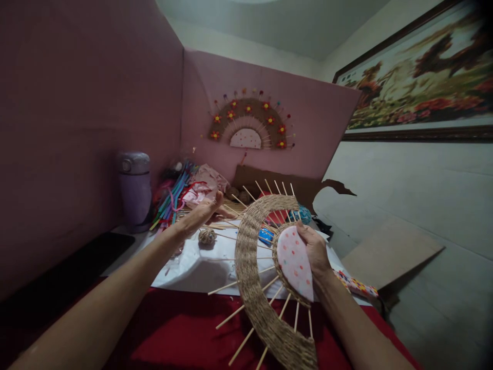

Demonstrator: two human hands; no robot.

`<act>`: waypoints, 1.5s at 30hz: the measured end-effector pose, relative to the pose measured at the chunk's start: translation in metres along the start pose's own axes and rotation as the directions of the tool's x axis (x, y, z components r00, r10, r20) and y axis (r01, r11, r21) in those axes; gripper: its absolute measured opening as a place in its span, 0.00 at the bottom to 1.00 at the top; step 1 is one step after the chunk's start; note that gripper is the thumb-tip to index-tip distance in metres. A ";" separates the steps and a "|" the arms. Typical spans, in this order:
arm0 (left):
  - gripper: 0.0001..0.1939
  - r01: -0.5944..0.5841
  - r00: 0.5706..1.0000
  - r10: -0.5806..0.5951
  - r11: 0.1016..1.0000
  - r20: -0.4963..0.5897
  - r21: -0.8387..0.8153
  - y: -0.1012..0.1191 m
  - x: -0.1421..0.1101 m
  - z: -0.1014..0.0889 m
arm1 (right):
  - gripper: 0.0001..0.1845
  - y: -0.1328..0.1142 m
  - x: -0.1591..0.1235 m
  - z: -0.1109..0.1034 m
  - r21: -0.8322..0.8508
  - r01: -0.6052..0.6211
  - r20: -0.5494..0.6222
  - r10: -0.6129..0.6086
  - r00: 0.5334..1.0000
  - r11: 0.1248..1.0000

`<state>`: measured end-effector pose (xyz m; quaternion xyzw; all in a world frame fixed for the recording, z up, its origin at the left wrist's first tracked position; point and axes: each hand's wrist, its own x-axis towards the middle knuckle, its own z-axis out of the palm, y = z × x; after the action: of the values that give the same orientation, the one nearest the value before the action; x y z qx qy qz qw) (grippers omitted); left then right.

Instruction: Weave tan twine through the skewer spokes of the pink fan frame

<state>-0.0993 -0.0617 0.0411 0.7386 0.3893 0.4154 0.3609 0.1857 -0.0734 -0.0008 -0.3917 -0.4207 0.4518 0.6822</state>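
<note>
My right hand [314, 246] grips a woven half-round fan at its dotted fabric centre [295, 262]. A wide band of brown twine [248, 257] is woven across thin wooden sticks [231, 317] that spread out from that centre, their tips sticking out past the band. The piece is held tilted, with its curved side toward the left. My left hand [206, 211] is stretched out flat beside the upper sticks, fingers extended and holding nothing; whether its fingertips touch a stick I cannot tell. A small ball of twine [207, 236] lies on the white sheet below my left hand.
A lilac bottle [134, 190] stands at the left beside colourful pipe cleaners [175, 192] and pink fabric [208, 182]. A finished flowered half-round piece [248, 121] hangs on the pink panel. Brown cardboard [277, 180] stands behind; a red cloth [173, 329] covers the near edge.
</note>
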 end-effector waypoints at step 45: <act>0.30 -0.191 0.981 0.188 0.921 0.042 0.339 0.015 -0.004 0.012 | 0.19 0.005 0.005 -0.008 -0.102 0.026 -0.089 -0.035 0.995 0.994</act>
<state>-0.0858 -0.0746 0.0481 0.8259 0.3806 0.3714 0.1873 0.1925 -0.0684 -0.0073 -0.4391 -0.4174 0.4012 0.6870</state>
